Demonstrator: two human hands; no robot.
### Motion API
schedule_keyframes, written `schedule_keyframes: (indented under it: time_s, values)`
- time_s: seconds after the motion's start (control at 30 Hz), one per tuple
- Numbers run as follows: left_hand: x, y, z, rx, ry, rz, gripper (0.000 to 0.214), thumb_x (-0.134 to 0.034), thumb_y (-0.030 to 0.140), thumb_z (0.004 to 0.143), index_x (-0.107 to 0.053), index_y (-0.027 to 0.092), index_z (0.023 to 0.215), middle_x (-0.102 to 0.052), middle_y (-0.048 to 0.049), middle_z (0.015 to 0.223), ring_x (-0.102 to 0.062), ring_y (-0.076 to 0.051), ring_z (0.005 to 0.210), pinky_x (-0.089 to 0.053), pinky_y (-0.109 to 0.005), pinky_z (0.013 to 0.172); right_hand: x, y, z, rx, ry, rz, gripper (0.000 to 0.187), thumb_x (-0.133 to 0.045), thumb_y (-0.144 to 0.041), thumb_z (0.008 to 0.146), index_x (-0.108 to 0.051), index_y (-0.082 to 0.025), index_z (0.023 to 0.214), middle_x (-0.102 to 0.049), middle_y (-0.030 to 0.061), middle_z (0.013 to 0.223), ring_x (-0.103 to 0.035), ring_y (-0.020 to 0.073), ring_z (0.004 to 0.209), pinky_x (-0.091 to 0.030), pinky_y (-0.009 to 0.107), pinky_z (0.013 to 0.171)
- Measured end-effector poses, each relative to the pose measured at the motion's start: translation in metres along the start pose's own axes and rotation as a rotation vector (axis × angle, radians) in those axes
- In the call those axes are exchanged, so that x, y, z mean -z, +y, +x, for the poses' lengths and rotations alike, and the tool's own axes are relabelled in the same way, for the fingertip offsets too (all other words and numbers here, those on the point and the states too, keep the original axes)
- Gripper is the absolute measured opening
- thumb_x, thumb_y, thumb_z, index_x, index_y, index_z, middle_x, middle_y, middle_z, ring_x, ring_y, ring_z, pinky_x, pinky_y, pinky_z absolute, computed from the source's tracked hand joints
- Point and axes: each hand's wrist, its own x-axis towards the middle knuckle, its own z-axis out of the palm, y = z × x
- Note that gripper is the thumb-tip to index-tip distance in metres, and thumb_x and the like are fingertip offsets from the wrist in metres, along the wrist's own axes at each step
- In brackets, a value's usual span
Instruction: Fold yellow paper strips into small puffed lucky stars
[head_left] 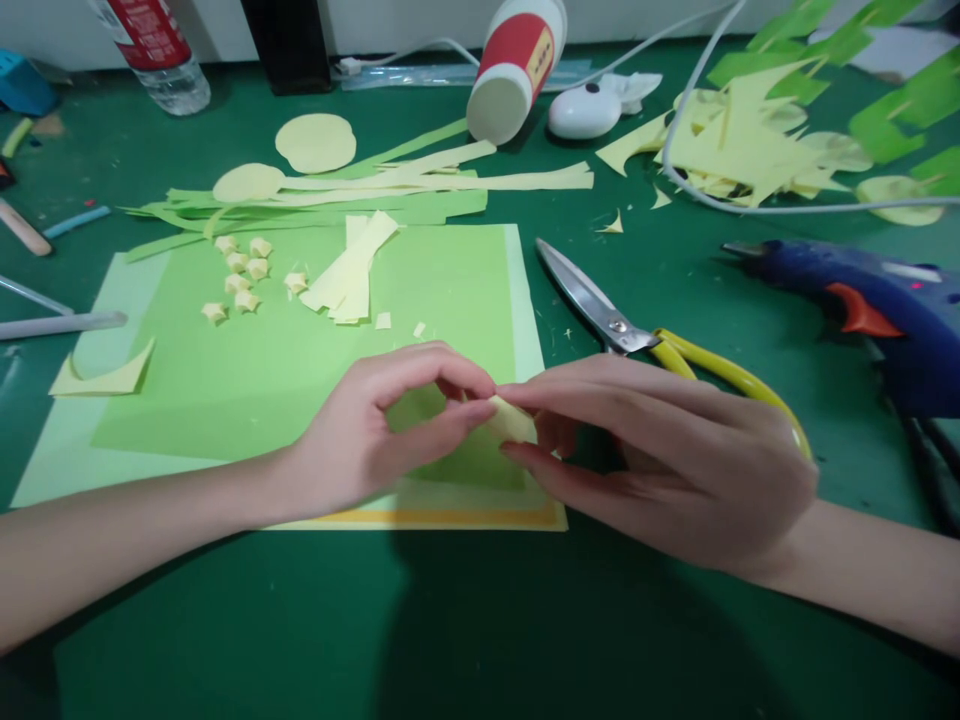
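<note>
Both left hand [367, 432] and right hand [675, 462] were pinched on a yellow paper strip [516, 420]; a skewed fold was judged possible under uneven pressure.

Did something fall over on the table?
The red-and-white cup lies on its side at the back of the table, not upright; nothing seems spilled. Yellow paper scraps are strewn to its right. The left hand and right hand pinch a yellow paper piece.

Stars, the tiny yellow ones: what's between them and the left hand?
Head view: only the green paper sheet lies between the stars and the left hand, which pinches a yellow paper piece.
</note>
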Motion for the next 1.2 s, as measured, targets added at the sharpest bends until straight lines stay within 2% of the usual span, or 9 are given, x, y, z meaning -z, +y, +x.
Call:
schedule_keyframes:
  time_s: [0.1, 0.3, 0.47, 0.67, 0.87, 1.0, 1.1, 1.2]
  values:
    - [0.0009, -0.0028, -0.0003, 0.023, 0.014, -0.056, 0.006, -0.056, 0.014, 0.078, -0.061, 0.016, 0.08, -0.061, -0.0016, 0.079, -0.057, -0.01, 0.073, -0.047, -0.02, 0.066, -0.0002, 0.0009, -0.0007, 0.05, -0.026, -0.037, 0.017, -0.057, -0.005, 0.076, -0.059, -0.015, 0.09, -0.067, 0.0073, 0.077, -0.062, 0.0083, 0.064, -0.053, 0.013, 0.063]
    - [0.0037, -0.0009, 0.0006, 0.143, -0.011, -0.2, 0.007, -0.058, 0.011, 0.076, -0.062, 0.015, 0.073, -0.061, -0.0004, 0.076, -0.057, -0.008, 0.069, -0.046, -0.018, 0.062, 0.0003, 0.0054, -0.0011, 0.1, -0.06, -0.017, 0.017, -0.054, -0.007, 0.08, -0.058, -0.016, 0.095, -0.067, 0.0065, 0.081, -0.063, 0.0085, 0.067, -0.053, 0.013, 0.061]
    - [0.0025, 0.0033, 0.0011, 0.226, -0.041, -0.278, 0.005, -0.061, 0.017, 0.075, -0.063, 0.015, 0.072, -0.062, 0.0011, 0.073, -0.057, -0.007, 0.068, -0.045, -0.016, 0.063, 0.0006, 0.0048, -0.0005, 0.04, -0.049, 0.066, 0.015, -0.057, -0.009, 0.078, -0.055, -0.014, 0.092, -0.065, 0.0054, 0.08, -0.06, 0.0068, 0.065, -0.051, 0.013, 0.059]
    - [-0.0001, 0.0047, 0.0021, 0.327, -0.072, -0.348, 0.007, -0.06, 0.019, 0.076, -0.063, 0.015, 0.071, -0.063, 0.0024, 0.073, -0.058, -0.006, 0.068, -0.045, -0.015, 0.062, -0.0048, 0.0016, -0.0016, -0.061, -0.044, 0.122, 0.019, -0.063, -0.012, 0.074, -0.052, -0.018, 0.088, -0.061, 0.0009, 0.075, -0.053, 0.0062, 0.055, -0.048, 0.017, 0.05]
    - [-0.0015, 0.0034, 0.0002, 0.242, -0.082, -0.292, 0.002, -0.061, 0.017, 0.075, -0.062, 0.015, 0.075, -0.061, 0.0011, 0.075, -0.056, -0.007, 0.07, -0.045, -0.017, 0.063, -0.0034, 0.0028, -0.0013, -0.081, 0.04, 0.099, 0.019, -0.064, -0.013, 0.073, -0.051, -0.019, 0.085, -0.058, 0.002, 0.074, -0.051, 0.0081, 0.057, -0.046, 0.02, 0.048]
    - [-0.0036, 0.0011, -0.0012, 0.215, -0.063, -0.232, 0.004, -0.058, 0.017, 0.077, -0.06, 0.014, 0.075, -0.061, 0.0004, 0.075, -0.056, -0.007, 0.068, -0.045, -0.018, 0.061, -0.0025, 0.0036, 0.0009, -0.105, 0.019, 0.213, 0.022, -0.068, -0.019, 0.069, -0.052, -0.017, 0.085, -0.057, 0.0035, 0.074, -0.052, 0.0099, 0.06, -0.046, 0.021, 0.046]
    - [-0.005, -0.0018, -0.0025, 0.168, -0.064, -0.149, 0.004, -0.057, 0.017, 0.078, -0.059, 0.014, 0.077, -0.061, -0.0004, 0.075, -0.055, -0.008, 0.069, -0.045, -0.019, 0.062, -0.0021, 0.0025, 0.0021, -0.239, -0.046, 0.363, 0.007, -0.058, -0.015, 0.077, -0.052, -0.016, 0.079, -0.055, 0.0032, 0.072, -0.053, 0.01, 0.06, -0.044, 0.02, 0.045]
    - [-0.0052, -0.0032, -0.0042, 0.115, -0.047, -0.083, 0.004, -0.058, 0.019, 0.077, -0.059, 0.014, 0.077, -0.06, -0.0009, 0.074, -0.054, -0.009, 0.07, -0.045, -0.021, 0.063, -0.0003, 0.001, 0.0022, -0.405, -0.108, 0.511, 0.005, -0.053, -0.014, 0.08, -0.051, -0.015, 0.075, -0.051, 0.001, 0.069, -0.048, 0.0069, 0.053, -0.039, 0.018, 0.041]
